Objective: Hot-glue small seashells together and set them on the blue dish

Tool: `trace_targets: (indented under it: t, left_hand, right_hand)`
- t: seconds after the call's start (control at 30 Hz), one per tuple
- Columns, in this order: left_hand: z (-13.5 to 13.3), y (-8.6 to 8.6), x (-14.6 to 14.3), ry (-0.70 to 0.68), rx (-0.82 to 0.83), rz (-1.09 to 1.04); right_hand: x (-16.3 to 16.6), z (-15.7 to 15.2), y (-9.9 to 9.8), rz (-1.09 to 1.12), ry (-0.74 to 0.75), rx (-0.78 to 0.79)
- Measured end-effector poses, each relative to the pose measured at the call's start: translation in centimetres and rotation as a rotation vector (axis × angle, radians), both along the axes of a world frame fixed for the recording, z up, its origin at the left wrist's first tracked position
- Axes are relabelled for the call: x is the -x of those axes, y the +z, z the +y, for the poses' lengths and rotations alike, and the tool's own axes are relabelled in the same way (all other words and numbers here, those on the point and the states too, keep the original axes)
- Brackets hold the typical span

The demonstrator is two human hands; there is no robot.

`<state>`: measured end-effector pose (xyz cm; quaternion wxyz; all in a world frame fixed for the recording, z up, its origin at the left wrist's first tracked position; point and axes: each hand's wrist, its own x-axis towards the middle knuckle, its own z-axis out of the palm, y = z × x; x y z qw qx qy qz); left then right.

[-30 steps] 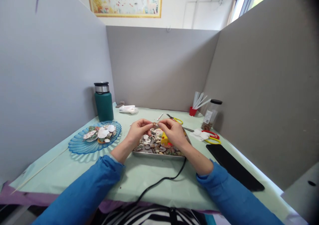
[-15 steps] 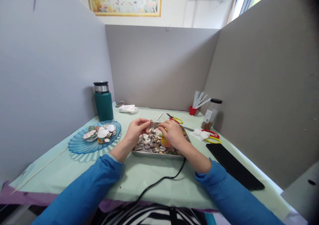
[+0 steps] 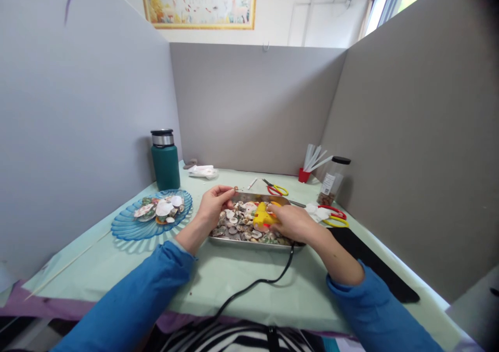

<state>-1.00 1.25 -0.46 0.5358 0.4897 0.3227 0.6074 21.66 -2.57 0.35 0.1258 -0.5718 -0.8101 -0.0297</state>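
Note:
Over the left rim of a metal tray (image 3: 249,245), my left hand (image 3: 213,202) pinches a small brownish shell (image 3: 235,188) between thumb and fingertips. Many loose seashells (image 3: 233,222) cover the tray's floor. My right hand (image 3: 293,221) has its fingers around a yellow hot glue gun (image 3: 262,216), which lies over the shells at the tray's right half. Part of the gun is hidden under those fingers. A black cord (image 3: 253,282) runs from beneath that hand down over the table's front edge.
A blue scalloped plate (image 3: 127,227) holding clustered shells stands left, before a green bottle (image 3: 166,159). Scissors (image 3: 277,190), glue sticks in a red cup (image 3: 304,174), a clear jar (image 3: 330,181), more scissors (image 3: 338,223) and a black slab (image 3: 370,263) lie rightward. Grey partitions (image 3: 253,107) enclose the table.
My right hand has moved from beside the left fingertips rightward and down onto the glue gun. My left hand keeps its pinch on the shell. The view has shifted slightly.

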Motion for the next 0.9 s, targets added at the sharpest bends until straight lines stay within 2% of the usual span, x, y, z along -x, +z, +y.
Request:
trace_targets:
  t: [0.07,0.17,0.27,0.33,0.43,0.57,0.73,0.9]
  left_hand:
    - [-0.1,0.1,0.0,0.002,0.006,-0.008]
    - [-0.2,0.2,-0.1,0.005,0.007,-0.018]
    - [-0.2,0.3,-0.1,0.003,-0.001,-0.026]
    - [-0.2,0.2,-0.1,-0.001,-0.006,-0.031]
    - [-0.1,0.2,-0.1,-0.008,-0.011,-0.043]
    - [-0.2,0.2,-0.1,-0.017,-0.014,-0.059]
    - [-0.2,0.3,-0.1,-0.013,-0.018,-0.058]
    - [-0.2,0.3,-0.2,0.000,0.006,-0.077]
  right_hand:
    - [-0.4,0.3,0.3,0.138,0.043,-0.064]
    - [-1.1,0.8,0.9,0.589,0.113,-0.108]
    - [-0.8,1.0,1.3,1.114,0.243,0.012]
    - [0.0,0.7,1.3,1.273,0.327,0.090]
    - [1.4,-0.1,1.0,1.257,0.333,0.143]
    - [2.4,-0.4,0.3,1.161,0.217,0.179]
    - [2.3,0.1,-0.6,0.982,0.130,0.001]
    - [2.3,-0.3,-1.0,0.812,0.185,-0.208]
